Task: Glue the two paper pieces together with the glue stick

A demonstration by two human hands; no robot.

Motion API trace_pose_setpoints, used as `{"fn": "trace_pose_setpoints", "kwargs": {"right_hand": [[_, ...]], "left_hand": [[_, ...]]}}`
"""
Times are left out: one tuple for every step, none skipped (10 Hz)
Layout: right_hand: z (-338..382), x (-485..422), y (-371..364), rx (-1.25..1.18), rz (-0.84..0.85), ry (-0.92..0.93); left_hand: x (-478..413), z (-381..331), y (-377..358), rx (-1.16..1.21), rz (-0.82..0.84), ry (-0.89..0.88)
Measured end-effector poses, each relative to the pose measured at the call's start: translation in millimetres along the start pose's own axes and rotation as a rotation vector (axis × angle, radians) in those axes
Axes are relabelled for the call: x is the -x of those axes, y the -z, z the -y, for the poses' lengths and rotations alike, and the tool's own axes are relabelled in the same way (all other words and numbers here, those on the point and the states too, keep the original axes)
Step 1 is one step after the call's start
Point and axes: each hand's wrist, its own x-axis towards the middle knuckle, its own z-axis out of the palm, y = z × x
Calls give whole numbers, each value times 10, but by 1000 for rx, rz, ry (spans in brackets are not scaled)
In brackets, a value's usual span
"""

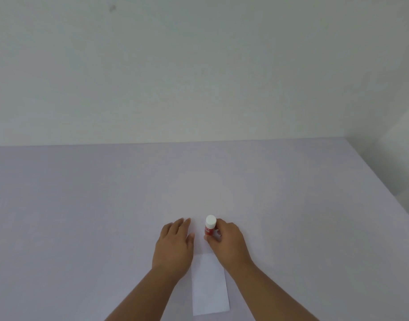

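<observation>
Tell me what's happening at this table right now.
A person is working with bare hands at a pale table. The right hand grips a red glue stick, held upright with its white cap on. The left hand lies flat, palm down, beside it. A white paper strip lies on the table between the forearms, reaching up towards the hands. Only one paper piece can be made out clearly; no glue seems applied yet.

Glue stick (210, 228), red body, white cap: one. White paper strip (210, 286): one visible; a second cannot be made out. Hands: two, left hand (174, 245), right hand (229, 242). Counter (83, 216): one.
</observation>
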Motion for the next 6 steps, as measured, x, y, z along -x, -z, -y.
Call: {"fn": "trace_pose_setpoints", "kwargs": {"right_hand": [[1, -9, -10, 2, -17, 3], [33, -1, -4, -9, -3, -3], [38, -3, 8, -46, 2, -3], [32, 36, 30, -76, 40, -57], [76, 77, 117, -79, -3, -112], [241, 125, 407, -179, -255, -143]], "left_hand": [[-10, 8, 0, -2, 0, 10], [-4, 13, -5, -5, 1, 17], [-1, 18, -3, 9, 4, 24], [27, 6, 19, 21, -6, 17], [49, 26, 39, 35, -36, 30], [231, 43, 27, 0, -32, 44]]}}
